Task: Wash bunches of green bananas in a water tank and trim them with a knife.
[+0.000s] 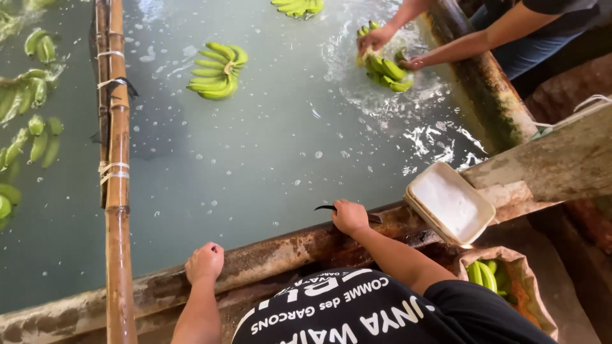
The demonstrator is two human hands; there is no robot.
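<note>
Hands rest on the rusty tank rim (280, 250): the left hand (204, 262) sits clenched and empty, while the right hand (350, 216) grips a curved knife (326, 207) lying along the edge. Green bananas (217, 70) float well out in the water (268, 159). Across the tank, another person's hands (376, 39) wash a bunch (386, 70). A white tub (450, 204) sits near the right hand.

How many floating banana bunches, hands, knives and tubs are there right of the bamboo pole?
Banana bunches: 3
Hands: 4 (left hand, right hand, co-worker's hands)
Knife: 1
Tub: 1
Total: 9
</note>
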